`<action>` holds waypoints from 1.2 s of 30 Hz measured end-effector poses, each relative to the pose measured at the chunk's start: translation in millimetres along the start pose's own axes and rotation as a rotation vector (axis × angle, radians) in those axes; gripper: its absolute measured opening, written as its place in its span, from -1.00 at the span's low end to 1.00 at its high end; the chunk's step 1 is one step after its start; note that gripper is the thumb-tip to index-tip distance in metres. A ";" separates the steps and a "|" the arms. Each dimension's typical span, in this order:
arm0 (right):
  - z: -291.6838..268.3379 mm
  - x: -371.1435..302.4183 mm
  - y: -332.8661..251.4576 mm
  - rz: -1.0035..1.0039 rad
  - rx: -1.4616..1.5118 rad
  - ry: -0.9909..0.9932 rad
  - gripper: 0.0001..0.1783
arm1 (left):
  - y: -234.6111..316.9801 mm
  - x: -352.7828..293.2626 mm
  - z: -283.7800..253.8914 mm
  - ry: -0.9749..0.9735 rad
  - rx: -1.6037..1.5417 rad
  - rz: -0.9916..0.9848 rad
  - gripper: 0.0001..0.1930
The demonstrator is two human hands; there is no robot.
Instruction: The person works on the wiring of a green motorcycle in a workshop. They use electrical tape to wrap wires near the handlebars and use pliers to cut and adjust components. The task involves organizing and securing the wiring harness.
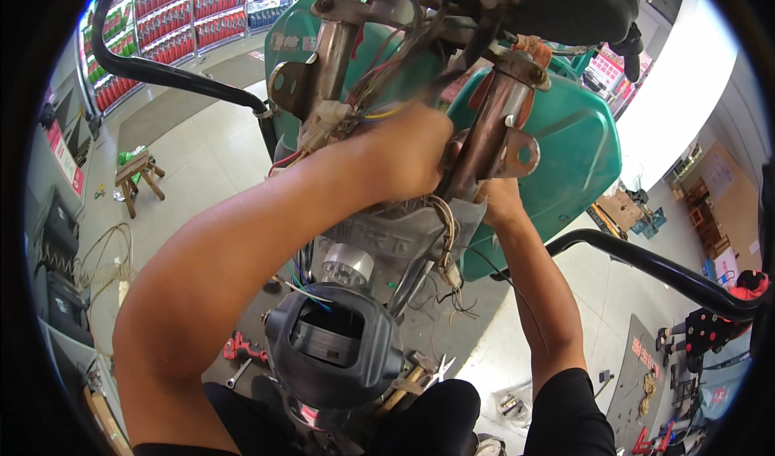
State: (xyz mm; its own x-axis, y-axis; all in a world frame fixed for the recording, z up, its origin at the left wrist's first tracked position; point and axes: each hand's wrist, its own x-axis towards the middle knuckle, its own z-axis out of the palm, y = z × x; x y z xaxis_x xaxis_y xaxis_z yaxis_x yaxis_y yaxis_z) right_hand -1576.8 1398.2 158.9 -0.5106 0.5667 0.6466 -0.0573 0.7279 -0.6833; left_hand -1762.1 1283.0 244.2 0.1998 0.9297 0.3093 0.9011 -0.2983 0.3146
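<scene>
Pale tiled floor (194,145); lit shelving (193,20), upper left; wooden stool (135,169), left; grey mat (626,387), lower right.

Red lettering (648,354) on a grey mat (626,391), raised characters (363,234) on grey plastic trim (416,234), red sign (64,161) at left with white print

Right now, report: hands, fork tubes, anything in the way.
Left hand between fork tubes, blurred. Right hand at right tube, partly hidden. Wires crowd left hand.

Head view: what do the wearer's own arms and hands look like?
The left forearm and right forearm are bare below plain black sleeves. The left hand, blurred, and the right hand, partly hidden, show no gloves. No watch or bracelet is visible.
</scene>
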 end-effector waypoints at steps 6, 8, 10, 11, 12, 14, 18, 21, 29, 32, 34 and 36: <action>1.4 4.7 -12.4 0.172 0.207 0.009 -0.86 | 10.7 -7.5 7.8 0.064 0.044 -0.101 -0.84; 0.2 7.9 -7.7 0.209 0.306 -0.030 -0.84 | 9.8 -10.0 8.1 0.077 0.048 -0.067 -0.83; -3.1 12.5 -8.7 0.244 0.306 -0.048 -0.80 | 14.3 -12.2 3.2 0.095 0.017 -0.038 -0.82; -5.0 13.9 -9.8 0.262 0.305 -0.056 -0.77 | 16.1 -12.6 1.7 0.104 0.001 -0.023 -0.80; -2.4 16.3 -11.6 0.268 0.340 -0.073 -0.76 | 14.4 -14.5 0.3 0.108 0.031 -0.019 -0.80; 2.4 20.5 -15.8 0.279 0.409 -0.105 -0.73 | 10.4 -18.1 -2.3 0.116 0.092 -0.010 -0.79; -7.4 20.3 -14.9 0.306 0.441 -0.117 -0.72 | 7.1 -11.7 7.4 0.197 0.180 0.080 -0.79; -12.0 19.9 -3.1 0.333 0.549 -0.138 -0.75 | 6.8 -8.8 8.0 0.215 0.230 0.145 -0.81; -8.0 27.2 -2.8 0.406 0.633 -0.114 -0.78 | -2.2 -4.9 5.2 0.117 0.065 0.147 -0.76; -4.2 24.7 -3.6 0.408 0.644 -0.088 -0.78 | -7.4 -4.3 8.7 0.168 0.035 0.183 -0.81; -3.9 20.3 -7.9 0.361 0.657 -0.062 -0.82 | -7.6 -5.2 9.7 0.196 0.136 0.238 -0.80; -2.8 13.0 -13.2 0.323 0.614 -0.051 -0.87 | -8.8 -6.5 10.7 0.194 0.217 0.250 -0.80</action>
State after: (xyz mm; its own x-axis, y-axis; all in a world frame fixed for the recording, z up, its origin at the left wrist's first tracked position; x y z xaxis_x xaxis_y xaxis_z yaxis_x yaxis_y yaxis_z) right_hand -1580.3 1397.0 177.3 -0.6225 0.6886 0.3719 -0.3630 0.1669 -0.9167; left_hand -1767.2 1281.9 229.9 0.3661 0.7696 0.5231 0.8983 -0.4390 0.0172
